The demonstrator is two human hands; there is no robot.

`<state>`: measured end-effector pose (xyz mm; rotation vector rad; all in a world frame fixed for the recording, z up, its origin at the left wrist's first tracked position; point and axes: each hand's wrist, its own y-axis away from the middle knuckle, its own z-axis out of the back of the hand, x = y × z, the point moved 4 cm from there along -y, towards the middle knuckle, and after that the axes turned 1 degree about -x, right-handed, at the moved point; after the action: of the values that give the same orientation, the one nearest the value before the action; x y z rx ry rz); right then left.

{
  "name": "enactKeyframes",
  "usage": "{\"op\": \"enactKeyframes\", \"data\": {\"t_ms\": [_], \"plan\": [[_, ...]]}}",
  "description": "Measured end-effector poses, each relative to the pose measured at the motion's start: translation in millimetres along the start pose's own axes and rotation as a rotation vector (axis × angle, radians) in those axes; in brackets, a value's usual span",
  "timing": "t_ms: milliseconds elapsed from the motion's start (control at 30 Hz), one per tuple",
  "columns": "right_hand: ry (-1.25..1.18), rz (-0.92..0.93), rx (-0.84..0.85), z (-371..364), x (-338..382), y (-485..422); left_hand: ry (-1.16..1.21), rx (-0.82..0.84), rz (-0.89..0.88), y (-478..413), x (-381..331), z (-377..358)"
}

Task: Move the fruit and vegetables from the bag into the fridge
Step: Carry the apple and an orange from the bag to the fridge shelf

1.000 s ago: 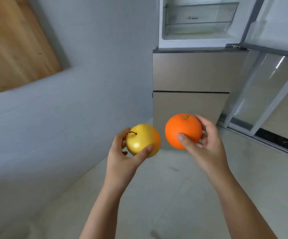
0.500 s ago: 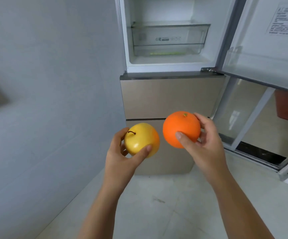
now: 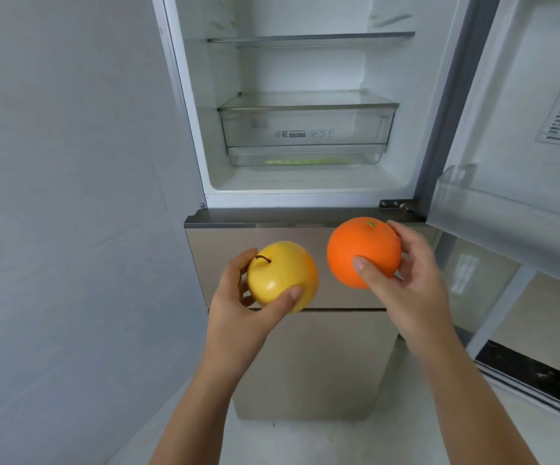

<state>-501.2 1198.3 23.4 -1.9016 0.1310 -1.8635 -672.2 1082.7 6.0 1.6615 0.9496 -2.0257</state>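
My left hand [image 3: 238,307] grips a yellow apple [image 3: 280,275] with a dark stem, held in front of the fridge's lower doors. My right hand [image 3: 406,283] grips an orange [image 3: 362,251] just right of the apple and slightly higher. The two fruits are a short gap apart. Above them the fridge [image 3: 305,196] stands with its upper compartment open. Inside are a glass shelf [image 3: 308,38] and a clear drawer [image 3: 305,129] with something green beneath it. No bag is in view.
The open fridge door [image 3: 523,135] swings out at the right, with a clear door bin [image 3: 493,209] at hand height. A grey wall [image 3: 70,196] runs close along the left. Two closed lower doors [image 3: 298,357] sit below. Pale floor lies underfoot.
The view has turned up and toward the fridge, bringing its open compartment closer and central. Both hands have kept their fruit and stayed side by side.
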Motion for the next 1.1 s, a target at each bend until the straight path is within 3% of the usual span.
{"op": "enactKeyframes", "data": {"t_ms": [267,467,833,1100], "plan": [[-0.029,0.023,0.037,-31,-34,-86,-0.022,-0.008,-0.046,-93,16,-19],[-0.029,0.098,0.020,-76,-37,-190,-0.079,0.001,-0.220,-209,7,-22],[0.040,0.199,-0.092,-125,-42,-344,0.075,0.032,-0.274,-384,-6,-39],[0.280,0.291,-0.101,-127,-34,-435,-0.014,-0.053,-0.335,-458,-28,-67]]}}
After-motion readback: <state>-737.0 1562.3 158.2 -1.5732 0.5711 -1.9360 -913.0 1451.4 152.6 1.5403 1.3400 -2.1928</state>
